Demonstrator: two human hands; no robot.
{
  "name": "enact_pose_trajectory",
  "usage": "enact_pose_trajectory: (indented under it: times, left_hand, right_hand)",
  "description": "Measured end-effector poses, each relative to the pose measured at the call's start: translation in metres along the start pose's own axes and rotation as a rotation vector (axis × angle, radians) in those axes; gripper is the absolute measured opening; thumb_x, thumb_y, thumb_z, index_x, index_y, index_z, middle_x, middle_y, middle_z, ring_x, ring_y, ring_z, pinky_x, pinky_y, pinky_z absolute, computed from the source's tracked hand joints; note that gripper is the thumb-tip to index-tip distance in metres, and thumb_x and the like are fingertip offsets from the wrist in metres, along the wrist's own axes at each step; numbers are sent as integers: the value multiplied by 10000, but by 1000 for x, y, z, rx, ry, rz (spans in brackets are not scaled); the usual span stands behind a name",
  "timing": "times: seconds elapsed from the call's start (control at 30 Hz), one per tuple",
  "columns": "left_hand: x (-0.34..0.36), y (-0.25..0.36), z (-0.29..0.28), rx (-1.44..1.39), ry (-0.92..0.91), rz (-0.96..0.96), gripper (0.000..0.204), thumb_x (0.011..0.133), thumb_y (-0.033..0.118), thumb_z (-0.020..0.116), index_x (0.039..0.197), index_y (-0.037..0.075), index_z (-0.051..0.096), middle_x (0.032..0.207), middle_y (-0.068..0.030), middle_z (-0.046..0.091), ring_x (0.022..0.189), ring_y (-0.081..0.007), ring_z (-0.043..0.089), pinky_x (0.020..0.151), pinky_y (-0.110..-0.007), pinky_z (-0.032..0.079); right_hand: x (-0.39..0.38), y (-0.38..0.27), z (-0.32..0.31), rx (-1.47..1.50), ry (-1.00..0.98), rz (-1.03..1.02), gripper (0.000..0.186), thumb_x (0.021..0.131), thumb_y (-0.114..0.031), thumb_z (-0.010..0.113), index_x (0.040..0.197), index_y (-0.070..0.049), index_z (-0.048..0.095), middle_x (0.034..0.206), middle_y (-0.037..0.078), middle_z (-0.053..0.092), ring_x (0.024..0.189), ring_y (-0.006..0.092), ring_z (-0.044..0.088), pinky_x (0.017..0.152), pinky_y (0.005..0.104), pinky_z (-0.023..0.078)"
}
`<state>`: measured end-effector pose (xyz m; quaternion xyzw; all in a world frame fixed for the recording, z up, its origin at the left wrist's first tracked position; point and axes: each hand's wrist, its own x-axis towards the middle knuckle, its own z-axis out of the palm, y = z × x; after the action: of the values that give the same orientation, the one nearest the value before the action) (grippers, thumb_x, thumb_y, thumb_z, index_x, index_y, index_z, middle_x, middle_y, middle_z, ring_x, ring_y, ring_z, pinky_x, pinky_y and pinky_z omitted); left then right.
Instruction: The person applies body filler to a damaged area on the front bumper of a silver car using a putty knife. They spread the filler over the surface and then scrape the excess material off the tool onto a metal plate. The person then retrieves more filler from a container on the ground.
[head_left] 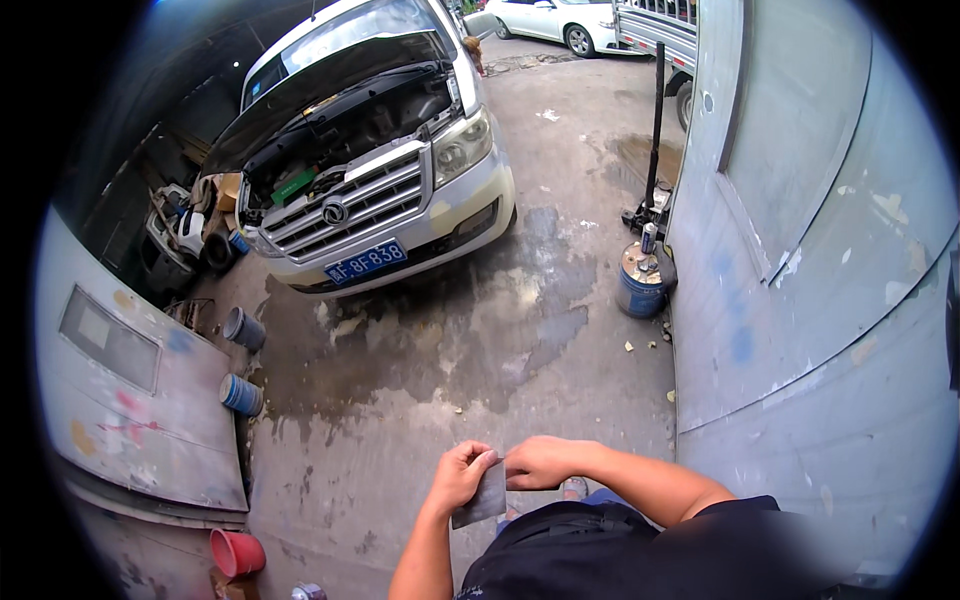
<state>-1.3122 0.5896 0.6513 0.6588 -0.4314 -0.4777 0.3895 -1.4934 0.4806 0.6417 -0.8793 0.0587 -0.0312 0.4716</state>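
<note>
A thin, dark grey sheet of sandpaper (pixel 484 498) hangs in front of my body, roughly rectangular. My left hand (pixel 460 478) is closed on its upper left part, with the thumb lying across the top. From the other side my right hand (pixel 537 463) meets the sheet's upper right edge. Its fingers are curled and pressed together there, and their tips are partly hidden. Below the hands, one of my shoes (pixel 574 488) shows in part.
A white van (pixel 470 205) with its hood raised stands ahead on the stained floor. Blue buckets (pixel 241 394) line the left; a red bucket (pixel 237 553) is nearer. Along the right wall (pixel 800 300) stand a paint-smeared blue bucket (pixel 640 290) and a long-handled jack (pixel 655 150).
</note>
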Motion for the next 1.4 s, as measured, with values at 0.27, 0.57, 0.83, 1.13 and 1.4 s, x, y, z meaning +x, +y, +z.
enact_pose_trajectory:
  times: [0.27, 0.57, 0.83, 1.13, 1.4]
  left_hand:
    - [-9, 3, -4, 28, 87, -49, 123, 885, 136, 674, 850, 18, 665, 736, 52, 610, 662, -20, 499, 585, -204, 423]
    - [-33, -11, -23, -94, 125, -109, 133, 891, 144, 665, 860, 15, 665, 759, 54, 614, 676, -19, 501, 591, -202, 420]
    - [-73, -64, -83, -234, 178, -145, 145, 913, 163, 640, 906, 19, 655, 783, 27, 628, 687, -37, 523, 613, -207, 431]
    - [-135, -145, -210, -333, 391, -148, 192, 944, 218, 594, 876, 41, 565, 754, 31, 575, 681, -49, 492, 619, -229, 430]
    - [-174, -164, -300, -783, 477, -2, 154, 938, 142, 596, 1012, 18, 542, 824, -32, 631, 740, -63, 569, 650, -206, 456]
  right_hand:
    - [0, -9, -7, 30, -48, 46, 285, 852, -302, 585, 782, -30, 632, 778, 163, 627, 725, 367, 594, 645, 444, 454]
    - [26, -6, 4, 221, 20, 20, 287, 851, -328, 637, 803, -48, 674, 742, 152, 642, 684, 324, 607, 626, 397, 461]
    - [95, -15, 35, 299, 45, 109, 305, 858, -362, 664, 862, -59, 702, 730, 125, 664, 636, 218, 612, 614, 338, 477]
    - [240, -76, 95, 463, 60, 305, 294, 891, -330, 649, 860, -37, 658, 692, 16, 612, 659, 90, 533, 614, 285, 460]
    - [356, -129, 175, 463, -127, 156, 296, 903, -325, 649, 864, -32, 632, 735, 4, 604, 679, 72, 500, 625, 265, 441]
